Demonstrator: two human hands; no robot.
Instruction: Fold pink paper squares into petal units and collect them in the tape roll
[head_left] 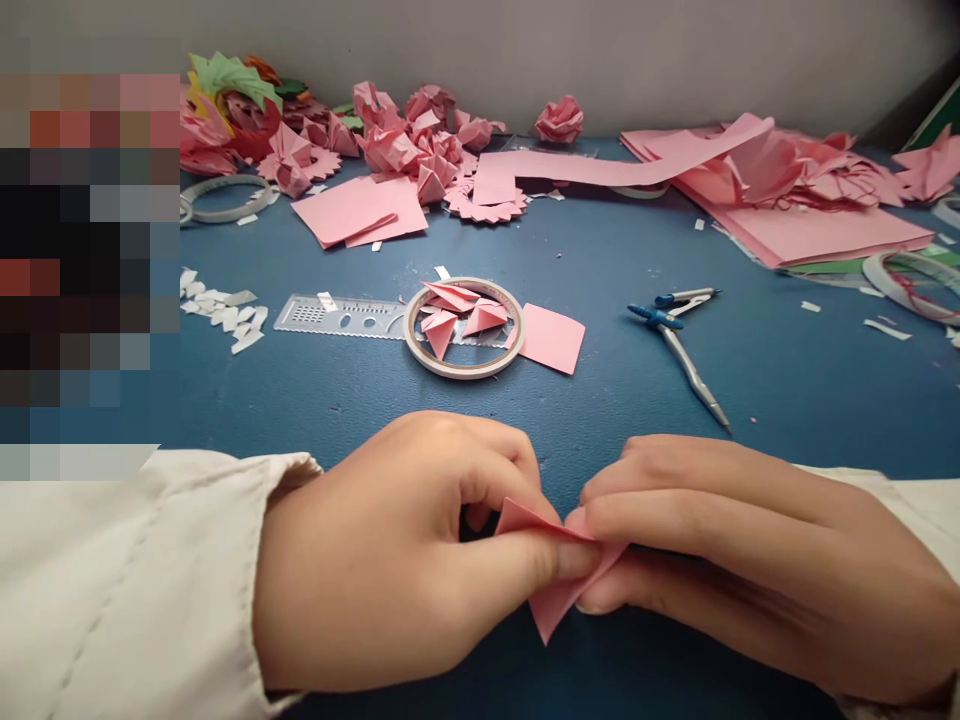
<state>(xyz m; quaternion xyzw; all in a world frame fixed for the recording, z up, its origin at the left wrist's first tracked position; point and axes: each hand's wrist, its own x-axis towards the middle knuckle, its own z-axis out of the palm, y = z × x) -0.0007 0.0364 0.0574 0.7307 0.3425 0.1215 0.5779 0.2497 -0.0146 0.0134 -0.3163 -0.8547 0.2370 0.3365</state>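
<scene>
A small piece of folded pink paper (551, 605) is pinched between both hands near the front of the blue table. My left hand (397, 560) closes on it, with the thumb lying over the paper and the curled fingers behind. My right hand (735, 540) grips the paper's right side between thumb and fingertips, and that side is partly covered. Just beyond the hands lies a roll of white tape (411, 350), with several small folded pink paper pieces (487, 316) inside its ring. A pink paper square (555, 338) touches the roll's right side.
A clear stencil ruler (337, 318) runs under the tape roll. To the right lies a blue and grey compass (686, 360). Crumpled pink paper pieces (390, 145) and pink sheets (825, 225) line the back. White paper scraps (225, 315) lie at left, another tape roll (892, 270) at right.
</scene>
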